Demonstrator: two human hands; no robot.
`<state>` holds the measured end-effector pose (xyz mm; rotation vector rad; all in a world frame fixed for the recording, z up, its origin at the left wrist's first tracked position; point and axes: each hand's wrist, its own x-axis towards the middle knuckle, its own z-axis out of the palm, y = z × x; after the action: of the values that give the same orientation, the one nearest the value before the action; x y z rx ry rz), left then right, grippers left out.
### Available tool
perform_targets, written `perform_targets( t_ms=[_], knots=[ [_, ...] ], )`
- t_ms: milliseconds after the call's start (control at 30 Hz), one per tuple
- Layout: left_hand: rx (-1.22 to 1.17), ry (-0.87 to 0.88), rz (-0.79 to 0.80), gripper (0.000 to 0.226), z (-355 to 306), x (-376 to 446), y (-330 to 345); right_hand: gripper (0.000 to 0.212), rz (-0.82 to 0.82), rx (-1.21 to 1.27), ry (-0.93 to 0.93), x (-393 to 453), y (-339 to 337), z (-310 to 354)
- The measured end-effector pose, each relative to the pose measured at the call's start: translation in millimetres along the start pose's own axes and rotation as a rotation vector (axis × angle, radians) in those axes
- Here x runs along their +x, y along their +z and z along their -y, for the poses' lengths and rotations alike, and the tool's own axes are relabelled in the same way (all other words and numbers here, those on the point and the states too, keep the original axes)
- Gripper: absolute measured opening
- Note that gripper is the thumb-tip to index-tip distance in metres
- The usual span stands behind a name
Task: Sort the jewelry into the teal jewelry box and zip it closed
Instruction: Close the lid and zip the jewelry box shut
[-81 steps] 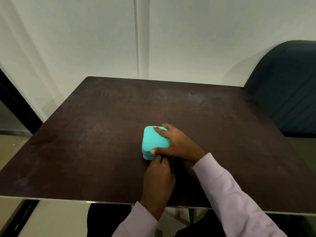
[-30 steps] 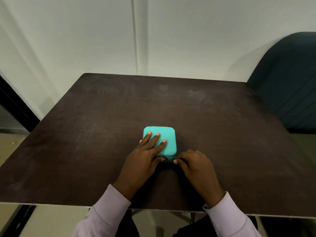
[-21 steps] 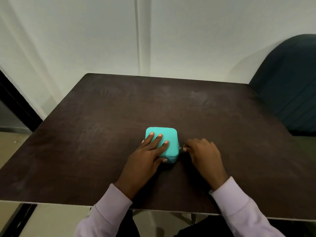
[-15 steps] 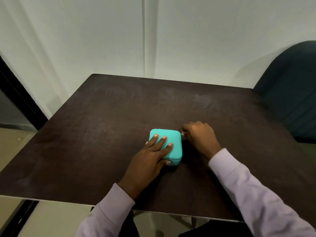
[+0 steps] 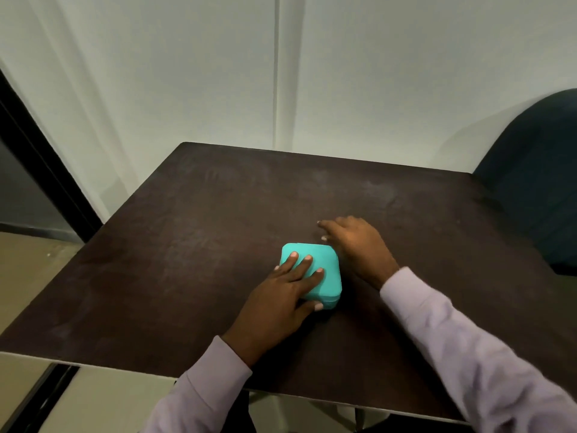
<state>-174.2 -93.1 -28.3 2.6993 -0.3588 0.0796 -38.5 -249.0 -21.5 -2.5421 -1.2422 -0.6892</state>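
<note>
The teal jewelry box (image 5: 328, 274) lies shut, lid down, on the dark table (image 5: 193, 239), near the middle front. My left hand (image 5: 278, 304) rests flat on its lid, with the fingers spread over the top and the thumb against the near side, holding it in place. My right hand (image 5: 356, 242) lies on the table just past the box's far right corner. Its forefinger points left, apart from the thumb, and nothing shows between them. No loose jewelry and no zip pull are visible.
A dark blue chair back (image 5: 530, 189) stands at the table's right far corner. A pale wall (image 5: 281, 73) rises right behind the far edge. At the left are a black door frame (image 5: 40, 157) and the floor below.
My right hand ran from the box's near right corner along its right side to the far corner, then past it, and its pinch loosened. The left hand stayed on the lid.
</note>
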Motion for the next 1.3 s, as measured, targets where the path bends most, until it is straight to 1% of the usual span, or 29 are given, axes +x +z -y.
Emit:
perform_targets(
  t_ms=[33,100,167,200,233,300,400,467,600,667,767,833,900,967,1033,1167,1300],
  knots=[
    [-0.079,0.009,-0.044,0.054,2,1,-3,0.025,-0.089,0.115,0.162,-8,1,9],
    [-0.269,-0.02,-0.198,0.048,6,7,-10,0.023,-0.237,0.322,0.46,-28,-3,30],
    [-0.388,-0.086,-0.366,0.044,13,18,-18,0.029,-0.317,0.47,0.718,-48,-14,58],
    [-0.388,-0.113,-0.405,0.045,16,25,-20,0.037,-0.32,0.549,0.841,-59,-20,74],
    [-0.361,-0.136,-0.402,0.047,19,32,-22,0.045,-0.314,0.638,0.942,-68,-25,91],
    [-0.31,-0.178,-0.309,0.051,27,43,-21,0.061,-0.283,0.838,1.088,-85,-25,127],
    [-0.321,-0.216,-0.142,0.047,36,50,-15,0.083,-0.237,1.103,1.212,-96,-16,168],
    [-0.332,-0.235,-0.123,0.043,38,50,-11,0.09,-0.171,1.151,1.203,-94,-10,183],
    [-0.34,-0.282,-0.194,0.036,34,45,-8,0.091,-0.041,1.103,1.142,-77,-10,184],
    [-0.339,-0.327,-0.267,0.031,34,41,-8,0.093,0.002,1.05,1.1,-69,-9,177],
    [-0.325,-0.411,-0.371,0.027,30,28,-8,0.093,0.025,0.98,1.014,-58,-6,155],
    [-0.314,-0.462,-0.404,0.026,27,15,-7,0.085,0.034,0.953,0.974,-52,-6,133],
    [-0.339,-0.515,-0.402,0.029,23,2,-6,0.073,0.069,0.941,0.927,-47,-6,113],
    [-0.381,-0.545,-0.411,0.034,19,-4,-4,0.068,0.109,0.938,0.879,-45,-4,102],
    [-0.376,-0.531,-0.422,0.041,19,-5,-1,0.067,0.125,0.954,0.863,-47,-3,102],
    [-0.309,-0.472,-0.403,0.05,19,-6,-1,0.068,0.095,0.961,0.855,-50,-1,104],
    [-0.313,-0.414,-0.374,0.064,18,-9,-2,0.072,0.085,0.929,0.827,-50,-1,100]
  ],
)
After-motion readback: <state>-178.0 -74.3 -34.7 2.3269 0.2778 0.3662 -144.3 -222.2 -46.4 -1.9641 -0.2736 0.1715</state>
